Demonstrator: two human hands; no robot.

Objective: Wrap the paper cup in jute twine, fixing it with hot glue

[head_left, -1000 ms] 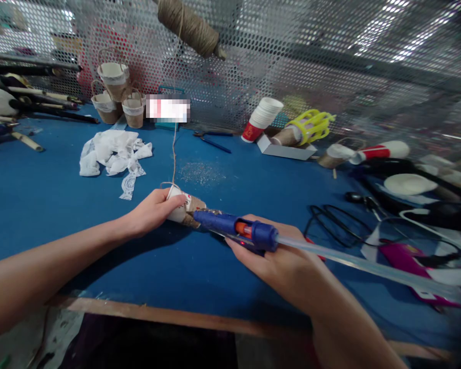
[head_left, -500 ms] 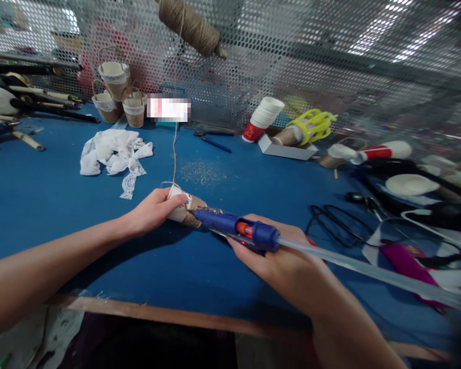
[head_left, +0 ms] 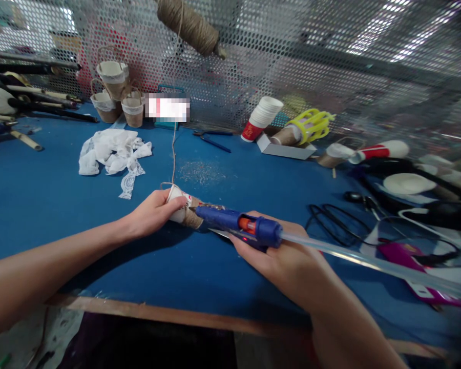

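Note:
My left hand [head_left: 155, 207] is closed around a paper cup [head_left: 177, 194], thumb on its white side. Brown twine covers the cup's lower part, and the cup lies tilted just over the table. A strand of twine [head_left: 173, 148] runs up from it to a large twine spool [head_left: 188, 25] above. Gripped in my right hand [head_left: 280, 256] is a blue hot glue gun [head_left: 223, 218], its nozzle at the edge of the wound twine; I cannot tell whether it touches. A long clear glue stick [head_left: 349, 256] sticks out of its back.
White lace [head_left: 109, 151] lies heaped at the left, before several twine-wrapped baskets [head_left: 132, 108]. Pliers [head_left: 215, 143] and stacked paper cups [head_left: 262, 119] stand near the mesh panel [head_left: 253, 46]. Black cable [head_left: 330, 223] and a purple object [head_left: 401, 256] are at the right.
The glue gun has shifted slightly right, its nozzle backing off a little along the cup. My left hand keeps its hold on the cup.

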